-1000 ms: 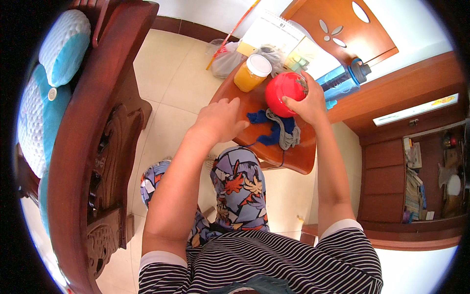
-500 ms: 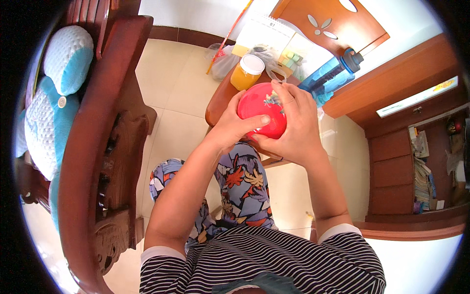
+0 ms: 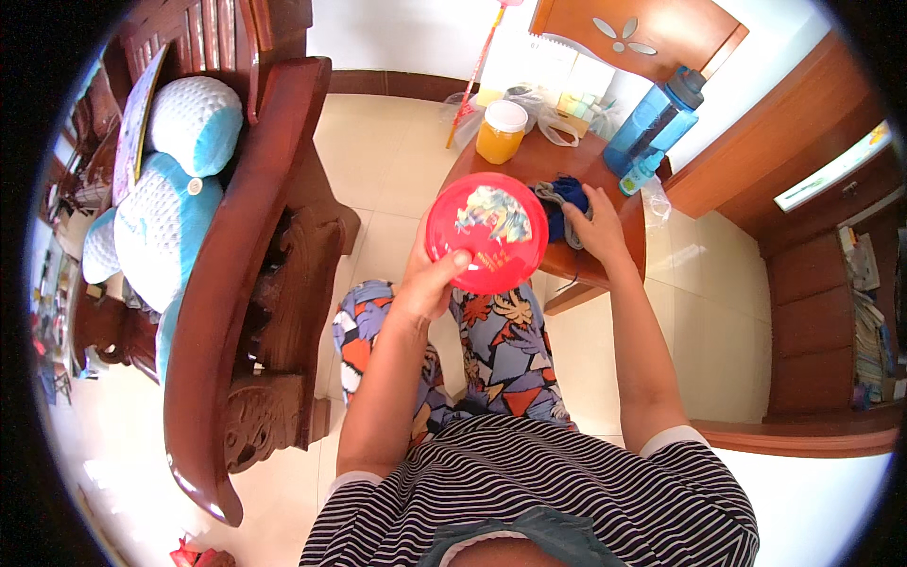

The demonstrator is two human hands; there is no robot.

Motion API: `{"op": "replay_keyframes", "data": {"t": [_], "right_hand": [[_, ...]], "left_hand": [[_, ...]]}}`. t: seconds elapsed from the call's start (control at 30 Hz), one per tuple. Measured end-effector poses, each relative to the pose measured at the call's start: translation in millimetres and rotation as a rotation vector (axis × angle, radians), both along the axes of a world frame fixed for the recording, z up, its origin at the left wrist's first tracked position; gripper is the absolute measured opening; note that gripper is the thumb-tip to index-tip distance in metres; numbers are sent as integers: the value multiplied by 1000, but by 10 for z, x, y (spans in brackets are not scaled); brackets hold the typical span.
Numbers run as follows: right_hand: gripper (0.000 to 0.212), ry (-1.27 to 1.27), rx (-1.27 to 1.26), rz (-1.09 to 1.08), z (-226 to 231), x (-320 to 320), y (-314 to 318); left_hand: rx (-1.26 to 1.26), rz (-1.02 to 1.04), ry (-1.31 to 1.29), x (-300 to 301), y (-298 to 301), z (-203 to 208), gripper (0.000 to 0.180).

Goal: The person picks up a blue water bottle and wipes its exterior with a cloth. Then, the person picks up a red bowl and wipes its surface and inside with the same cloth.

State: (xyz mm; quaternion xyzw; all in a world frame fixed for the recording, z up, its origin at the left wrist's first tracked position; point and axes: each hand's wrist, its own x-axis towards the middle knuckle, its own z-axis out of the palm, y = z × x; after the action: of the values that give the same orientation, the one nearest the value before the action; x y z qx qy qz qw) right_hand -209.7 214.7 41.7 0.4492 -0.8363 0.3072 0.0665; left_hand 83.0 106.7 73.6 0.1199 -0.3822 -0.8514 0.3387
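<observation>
My left hand grips a round red tin by its near left edge, thumb lying across the top. The tin has a glossy lid with a printed picture and is tilted to face up, above my knees. My right hand is at the wooden stool, its thumb and fingers on a bundle of dark blue and grey soft material, perhaps yarn or cloth. The tin covers the left part of this bundle. A thin dark strand hangs below it at the stool's edge.
A yellow-filled jar with a white lid, a large blue water bottle and a small teal bottle stand on the stool. Behind are plastic bags and a desk calendar. A carved wooden bench with cushions stands left.
My right hand has left the red tin and moved right and down to the bundle on the stool. The tin, now in my left hand alone, is turned more flat toward me. The view has shifted.
</observation>
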Motion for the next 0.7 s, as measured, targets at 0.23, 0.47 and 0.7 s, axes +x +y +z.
{"op": "replay_keyframes", "data": {"t": [0.23,0.47,0.7], "right_hand": [[52,29,-95,15,-175,9,-21],[53,-802,-671,-91,343,412,527],[57,-903,-718,81,836,1281,1402]], "left_hand": [[6,46,-113,518,393,131,98],[-28,-72,-338,668,602,102,101],[-39,-221,-395,705,829,-85,109]]}}
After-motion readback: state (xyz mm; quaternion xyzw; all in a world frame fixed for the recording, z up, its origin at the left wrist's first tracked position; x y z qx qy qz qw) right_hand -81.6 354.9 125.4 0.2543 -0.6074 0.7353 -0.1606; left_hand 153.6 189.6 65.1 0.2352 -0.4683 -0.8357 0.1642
